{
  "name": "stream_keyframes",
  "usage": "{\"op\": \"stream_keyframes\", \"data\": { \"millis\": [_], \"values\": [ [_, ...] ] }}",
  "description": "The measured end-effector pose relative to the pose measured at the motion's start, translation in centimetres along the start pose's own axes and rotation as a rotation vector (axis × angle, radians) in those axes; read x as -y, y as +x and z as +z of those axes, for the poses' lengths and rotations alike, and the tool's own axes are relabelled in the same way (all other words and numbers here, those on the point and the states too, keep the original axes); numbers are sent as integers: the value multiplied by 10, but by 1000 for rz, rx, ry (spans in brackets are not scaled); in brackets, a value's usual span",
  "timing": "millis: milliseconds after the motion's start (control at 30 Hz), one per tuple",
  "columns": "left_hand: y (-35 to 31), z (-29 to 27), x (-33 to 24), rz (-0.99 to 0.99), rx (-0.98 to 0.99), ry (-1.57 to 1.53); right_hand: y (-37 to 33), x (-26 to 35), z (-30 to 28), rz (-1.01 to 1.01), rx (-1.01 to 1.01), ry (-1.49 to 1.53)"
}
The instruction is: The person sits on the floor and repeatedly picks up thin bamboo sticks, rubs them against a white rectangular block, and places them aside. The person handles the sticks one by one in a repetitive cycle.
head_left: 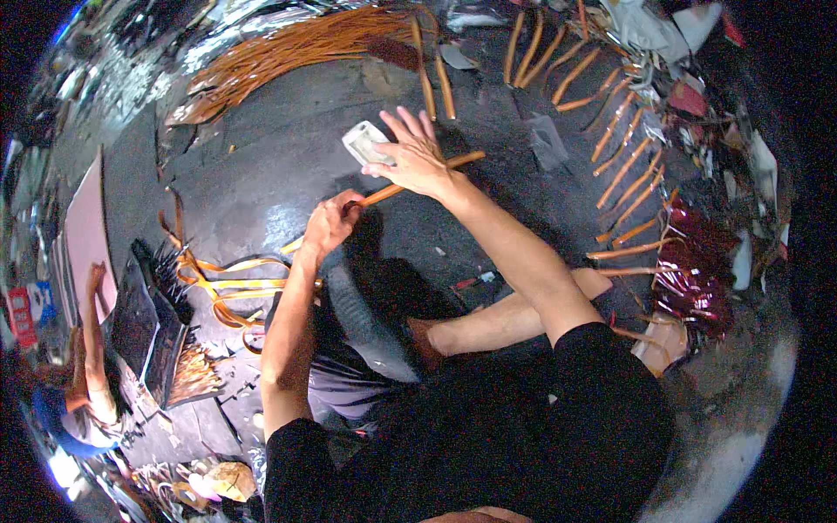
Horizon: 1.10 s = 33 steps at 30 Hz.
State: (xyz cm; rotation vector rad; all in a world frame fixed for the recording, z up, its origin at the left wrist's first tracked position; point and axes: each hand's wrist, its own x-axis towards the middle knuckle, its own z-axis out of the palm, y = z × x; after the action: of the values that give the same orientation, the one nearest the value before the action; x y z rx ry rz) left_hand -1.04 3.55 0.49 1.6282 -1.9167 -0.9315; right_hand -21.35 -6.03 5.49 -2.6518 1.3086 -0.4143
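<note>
The head-worn fisheye camera looks down from nearby at the left hand (pixel 327 224) and right hand (pixel 418 163).

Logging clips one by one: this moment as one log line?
left hand: holds orange strip | right hand: over orange strip, fingers spread beside white object, contact unclear | strip bundle: ahead, on floor

Place: workshop, by its look | dark work floor (pixel 244 170) | long brown strips (pixel 270 63) bundled at far side | shorter strips (pixel 614 127) laid in curved row | glossy dark-red plastic (pixel 697 261), scraps around edges | second person (pixel 94 370) nearby
</note>
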Motion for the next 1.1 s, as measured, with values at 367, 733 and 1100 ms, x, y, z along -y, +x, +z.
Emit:
{"op": "stream_keyframes", "data": {
  "millis": [367, 733, 1100],
  "values": [
    [11, -4, 7, 63, -6, -90, -97, -74, -26, 623, -211, 757],
    [18, -9, 66, -329, 305, -1249, -97, -42, -11, 746, 401, 746],
    [-46, -77, 123, -336, 191, -423, -48, 82, 88, -71, 501, 238]
  ]
}}
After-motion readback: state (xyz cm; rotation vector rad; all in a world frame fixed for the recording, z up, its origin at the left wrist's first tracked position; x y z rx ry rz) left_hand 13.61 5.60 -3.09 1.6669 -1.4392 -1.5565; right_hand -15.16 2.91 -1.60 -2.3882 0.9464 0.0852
